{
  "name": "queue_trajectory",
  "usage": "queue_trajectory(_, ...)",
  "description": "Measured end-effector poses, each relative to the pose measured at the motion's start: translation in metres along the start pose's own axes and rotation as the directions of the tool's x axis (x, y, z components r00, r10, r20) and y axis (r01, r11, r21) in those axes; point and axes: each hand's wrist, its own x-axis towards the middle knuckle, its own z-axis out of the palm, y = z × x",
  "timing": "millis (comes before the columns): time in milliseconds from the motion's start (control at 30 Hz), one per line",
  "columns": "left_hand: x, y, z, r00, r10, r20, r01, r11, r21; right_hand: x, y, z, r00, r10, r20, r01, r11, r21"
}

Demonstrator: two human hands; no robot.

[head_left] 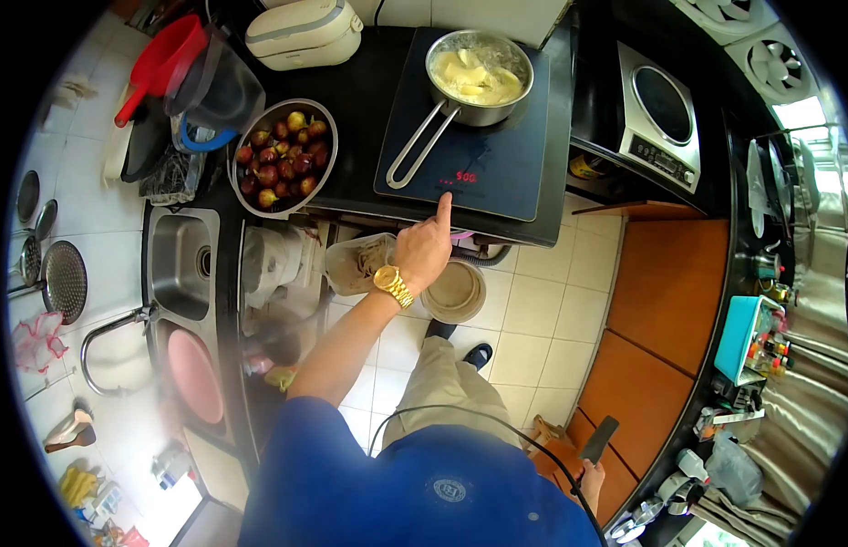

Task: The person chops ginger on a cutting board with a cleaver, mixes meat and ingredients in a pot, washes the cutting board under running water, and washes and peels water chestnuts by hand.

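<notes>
left hand [425, 248] outstretched to cooktop [501, 178]

Black counter [363, 105] — cooktop [501, 159], 1 bowl [267, 112]

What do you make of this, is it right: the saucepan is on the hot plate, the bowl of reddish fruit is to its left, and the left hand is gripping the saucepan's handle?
Not the last part: the left hand isn't gripping the handle; its index finger points at the hot plate near the red display, as the head view shows. The rest stands.
</notes>
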Motion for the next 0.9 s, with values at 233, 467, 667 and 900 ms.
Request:
queue_trajectory(233,-0.065,0.03,0.008,0.983,-0.085,0.165,0.135,0.937,-0.321,0.005,0.008,-0.006,0.999,0.025,-0.04,-0.023,0.998,0.05)
queue_trajectory(467,-0.122,0.075,0.06,0.743,0.039,0.668,0.669,-0.003,-0.743,0.027,-0.002,-0.011,0.996,-0.002,-0.086,0.008,0.997,0.076)
queue_trajectory(667,-0.119,0.108,0.066,0.755,0.14,0.641,0.654,-0.084,-0.752,0.011,-0.088,-0.016,0.982,-0.16,-0.105,0.191,0.795,0.576)
queue_trajectory(900,-0.047,0.163,0.021,0.653,0.188,0.733,0.754,-0.081,-0.651,0.006,-0.137,-0.076,0.978,-0.183,-0.104,0.193,0.578,0.793)
